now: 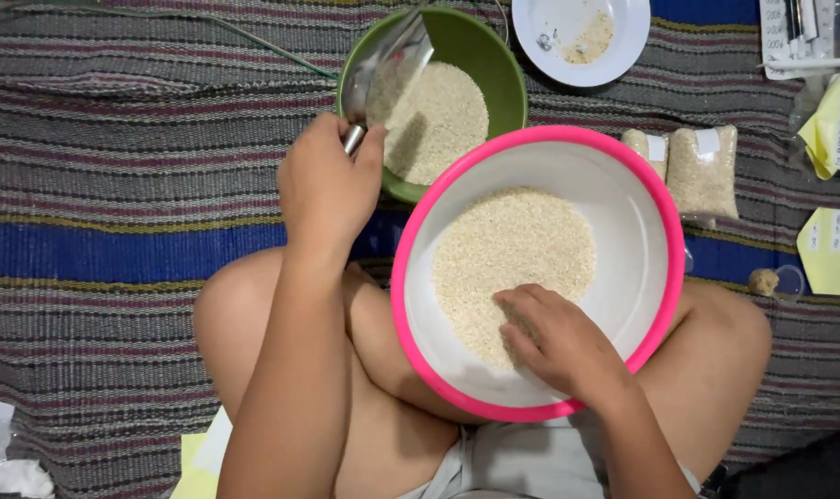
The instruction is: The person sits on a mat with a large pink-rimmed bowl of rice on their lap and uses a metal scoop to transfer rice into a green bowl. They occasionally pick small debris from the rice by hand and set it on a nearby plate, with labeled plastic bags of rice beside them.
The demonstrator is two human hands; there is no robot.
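I sit cross-legged on a striped mat. A pink-rimmed white bowl [641, 268] rests on my lap and holds a heap of pale grain [517, 249]. My right hand [554, 337] lies in it, fingers spread on the grain's near edge. My left hand [326, 185] grips the handle of a metal scoop [387, 69], whose blade is held over a green bowl [494, 65] of the same grain, just beyond the pink bowl.
A white plate [623, 37] with a few grains sits at the top. Two small clear bags of grain [701, 166] lie right of the pink bowl. Yellow paper slips [835, 249] and a small round lump [763, 281] are at far right. The striped woven mat [115, 166] extends left.
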